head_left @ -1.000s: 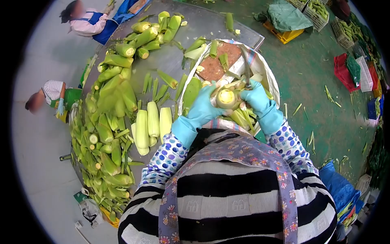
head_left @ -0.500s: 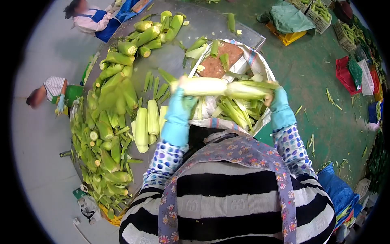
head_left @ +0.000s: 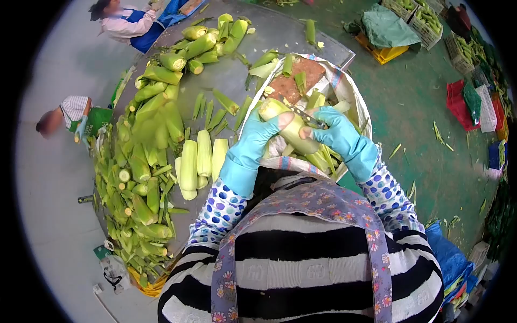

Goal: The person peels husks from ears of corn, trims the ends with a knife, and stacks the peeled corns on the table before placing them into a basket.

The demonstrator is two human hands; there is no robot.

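Observation:
My left hand [head_left: 259,139], in a light-blue glove with bare fingertips, is closed around a pale, mostly husked ear of corn [head_left: 291,129], which slants over the open white bag [head_left: 362,107]. At the other side of the ear, my right hand [head_left: 339,137], in a matching glove, grips a small dark metal tool [head_left: 315,120] lying against the corn; its exact kind is hard to tell. Pulled-off green husks [head_left: 323,159] lie in the bag beneath my hands. Left of them, several pale husked ears [head_left: 203,153] lie side by side on the metal table [head_left: 221,86].
A long heap of unhusked corn [head_left: 145,177] curves along the table's left side. A reddish-brown block [head_left: 301,75] rests in the bag's far part. Two other people [head_left: 75,116] work beyond the heap. Crates [head_left: 463,102] and husk scraps are on the green floor at right.
The ear has turned from level to slanted, and my right hand has moved left from its far end. A metal tool now shows at that hand. Loose husk has come away from the ear.

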